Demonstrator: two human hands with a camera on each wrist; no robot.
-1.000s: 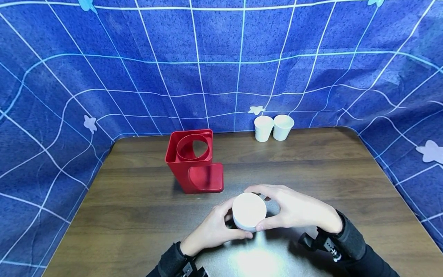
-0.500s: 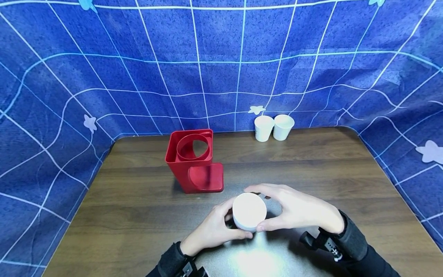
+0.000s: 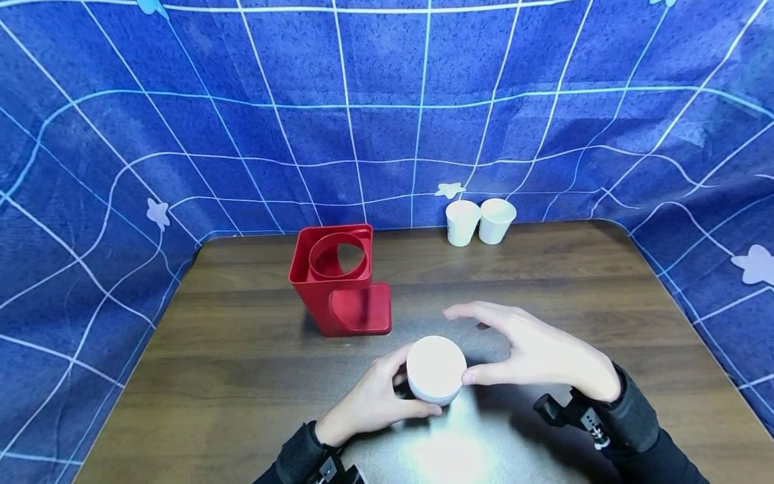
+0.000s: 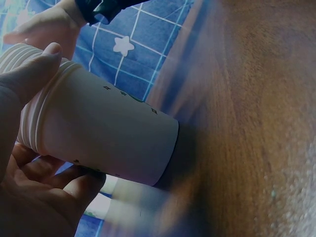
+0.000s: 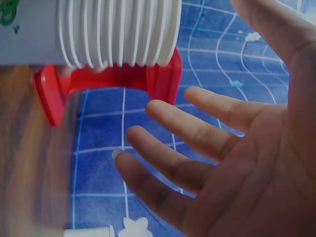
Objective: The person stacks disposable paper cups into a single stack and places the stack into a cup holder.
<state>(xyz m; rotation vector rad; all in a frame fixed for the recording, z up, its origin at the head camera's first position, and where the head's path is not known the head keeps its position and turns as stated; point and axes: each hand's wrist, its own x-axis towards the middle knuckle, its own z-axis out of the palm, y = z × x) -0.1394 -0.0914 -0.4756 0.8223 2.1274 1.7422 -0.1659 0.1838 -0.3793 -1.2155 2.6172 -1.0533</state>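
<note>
Left hand [image 3: 369,402] grips cup stack [image 3: 435,369] (base on table [image 3: 242,376]) — right hand [image 3: 535,353] spread, thumb touching stack rim

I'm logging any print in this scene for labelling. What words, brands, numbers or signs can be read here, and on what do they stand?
No readable text anywhere.
Stack of white paper cups, gripped by the left hand: small dark and green marks, too small and blurred to read.
Red cup holder: no lettering visible.
Two white cups at the table's far edge: blank as far as shows.
</note>
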